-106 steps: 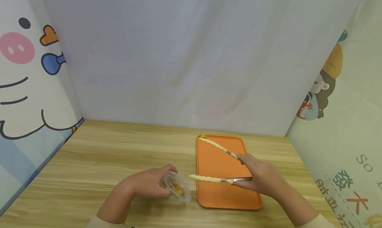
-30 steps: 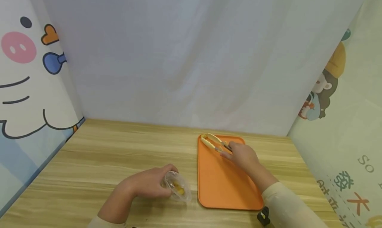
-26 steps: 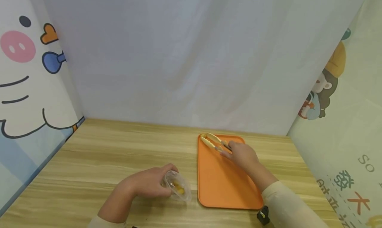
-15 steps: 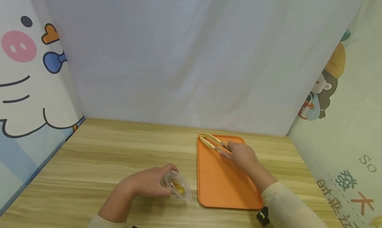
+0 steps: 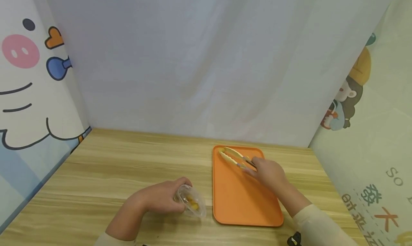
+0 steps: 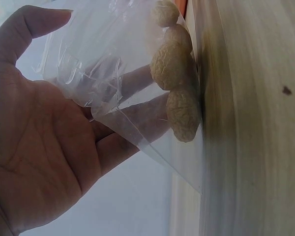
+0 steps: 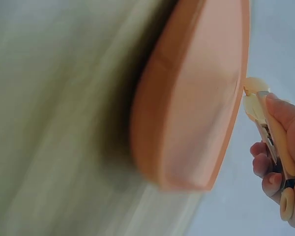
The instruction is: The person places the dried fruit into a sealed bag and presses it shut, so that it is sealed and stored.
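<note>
My left hand (image 5: pixel 164 197) holds a clear plastic bag (image 5: pixel 199 211) with its mouth spread open, left of the orange tray (image 5: pixel 244 203). Inside the bag are several wrinkled yellow-brown oval pieces (image 6: pixel 169 66) that look like dried fruit. The right hand (image 5: pixel 268 172) grips a pair of tongs (image 5: pixel 233 152) with cream-coloured tips and metal arms. At the tray's far left corner, a small yellowish piece (image 5: pixel 221 150) sits between the tong tips. The right wrist view shows fingers and thumb wrapped around the tongs' handle (image 7: pixel 280 142).
Both hands work over a wood-grain table (image 5: pixel 128 160). A pale curtain (image 5: pixel 177 60) hangs along its back edge. Printed cloths flank it on the left (image 5: pixel 35 106) and right (image 5: pixel 370 138). A black object (image 5: pixel 294 239) lies beside the right sleeve.
The right hand brought the tongs, spread wide earlier, to the tray's far left corner and closed them around the piece. They have since shifted slightly right and nearer. The left hand stays put.
</note>
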`<state>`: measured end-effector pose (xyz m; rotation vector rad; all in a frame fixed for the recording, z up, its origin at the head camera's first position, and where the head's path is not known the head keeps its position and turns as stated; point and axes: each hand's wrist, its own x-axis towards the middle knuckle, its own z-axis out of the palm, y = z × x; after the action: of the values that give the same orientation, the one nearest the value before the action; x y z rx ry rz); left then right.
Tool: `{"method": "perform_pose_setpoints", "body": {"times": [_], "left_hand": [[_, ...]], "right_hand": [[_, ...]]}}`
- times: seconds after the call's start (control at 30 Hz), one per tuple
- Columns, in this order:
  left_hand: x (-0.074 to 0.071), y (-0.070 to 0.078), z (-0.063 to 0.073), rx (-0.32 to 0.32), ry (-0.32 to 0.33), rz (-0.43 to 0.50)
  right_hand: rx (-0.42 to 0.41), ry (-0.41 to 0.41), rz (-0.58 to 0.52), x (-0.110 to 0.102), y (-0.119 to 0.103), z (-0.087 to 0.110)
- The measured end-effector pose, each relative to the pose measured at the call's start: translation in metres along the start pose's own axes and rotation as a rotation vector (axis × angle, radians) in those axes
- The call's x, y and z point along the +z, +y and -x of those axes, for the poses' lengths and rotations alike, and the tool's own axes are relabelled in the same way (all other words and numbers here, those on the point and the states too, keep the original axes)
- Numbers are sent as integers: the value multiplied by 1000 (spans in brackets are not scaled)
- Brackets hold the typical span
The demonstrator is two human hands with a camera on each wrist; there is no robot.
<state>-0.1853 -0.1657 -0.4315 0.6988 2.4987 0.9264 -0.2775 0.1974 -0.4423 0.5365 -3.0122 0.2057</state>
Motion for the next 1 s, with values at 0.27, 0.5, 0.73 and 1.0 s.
{"method": "perform_pose_setpoints", "body": {"times": [0.27, 0.5, 0.73, 1.0], "left_hand": [[0, -1, -1, -8, -19, 17], [0, -1, -1, -20, -27, 18], [0, -1, -2, 2, -28, 23], [-2, 0, -2, 16, -43, 37]], "right_hand": [[-63, 39, 18, -2, 14, 23], [-119, 105, 45, -6, 19, 42], [-188, 182, 58, -7, 21, 61], [-293, 308, 44, -10, 21, 78]]}}
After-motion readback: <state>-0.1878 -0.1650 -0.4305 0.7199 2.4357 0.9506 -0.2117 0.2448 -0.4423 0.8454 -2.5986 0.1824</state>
